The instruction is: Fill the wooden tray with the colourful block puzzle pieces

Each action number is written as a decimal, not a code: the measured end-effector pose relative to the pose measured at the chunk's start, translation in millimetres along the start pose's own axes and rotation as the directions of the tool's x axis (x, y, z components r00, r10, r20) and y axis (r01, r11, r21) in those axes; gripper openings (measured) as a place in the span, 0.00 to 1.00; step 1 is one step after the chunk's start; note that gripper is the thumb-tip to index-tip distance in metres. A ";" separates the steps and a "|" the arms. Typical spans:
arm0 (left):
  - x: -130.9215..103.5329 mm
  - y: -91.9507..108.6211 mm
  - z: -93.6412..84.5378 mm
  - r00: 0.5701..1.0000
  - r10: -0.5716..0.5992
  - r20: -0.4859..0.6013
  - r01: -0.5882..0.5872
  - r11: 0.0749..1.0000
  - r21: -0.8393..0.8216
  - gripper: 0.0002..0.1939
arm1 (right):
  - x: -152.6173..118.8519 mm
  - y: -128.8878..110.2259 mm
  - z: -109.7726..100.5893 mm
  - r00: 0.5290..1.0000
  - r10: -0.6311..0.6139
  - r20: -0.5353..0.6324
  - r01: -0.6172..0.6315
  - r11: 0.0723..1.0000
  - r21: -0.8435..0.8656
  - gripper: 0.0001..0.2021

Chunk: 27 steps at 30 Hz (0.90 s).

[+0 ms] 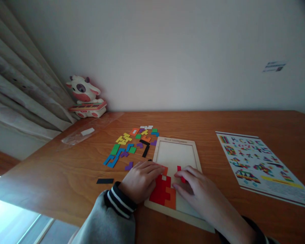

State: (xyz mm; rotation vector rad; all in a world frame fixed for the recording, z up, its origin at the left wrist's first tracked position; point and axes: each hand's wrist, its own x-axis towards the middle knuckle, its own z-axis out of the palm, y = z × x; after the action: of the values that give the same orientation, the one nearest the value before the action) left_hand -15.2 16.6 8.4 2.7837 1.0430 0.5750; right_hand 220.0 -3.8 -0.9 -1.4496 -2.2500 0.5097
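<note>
A wooden tray lies on the table, with red pieces and orange pieces fitted together in its lower left. My left hand rests over the tray's left edge and touches the pieces, its fingers close together and their tips near an orange piece. Whether anything is under those fingers is hidden. Over the middle of the tray, my right hand has its thumb and fingers around a narrow red piece, partly covered by the fingers.
Loose coloured pieces spread left of the tray, and a black bar lies nearer. A printed sheet is at the right. Behind, at the left, stand a clear plastic bag and a toy cow.
</note>
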 end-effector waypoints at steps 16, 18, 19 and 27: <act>-2.5 6.3 4.9 0.999 0.030 0.011 -0.030 0.999 -0.021 0.18 | -0.4 7.9 6.8 0.991 -0.044 -0.130 0.050 0.998 0.047 0.12; -1.1 6.6 5.7 0.999 0.038 -0.022 -0.038 0.999 -0.008 0.13 | -0.6 9.1 8.6 0.984 -0.016 -0.176 0.031 0.996 0.084 0.10; -0.4 6.6 6.0 0.998 0.044 -0.033 -0.045 0.999 -0.004 0.12 | -0.7 9.2 9.6 0.981 0.007 -0.192 0.013 0.995 0.103 0.09; 0.2 6.9 6.1 0.997 0.055 -0.059 -0.056 0.998 -0.016 0.10 | -1.1 5.0 19.0 0.968 0.057 -0.242 -0.011 0.982 0.189 0.07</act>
State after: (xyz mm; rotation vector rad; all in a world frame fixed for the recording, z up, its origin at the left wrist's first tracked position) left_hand -8.6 11.7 4.5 2.8040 0.9692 0.6728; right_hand 214.2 -4.4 -19.7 -1.3763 -1.9323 0.5054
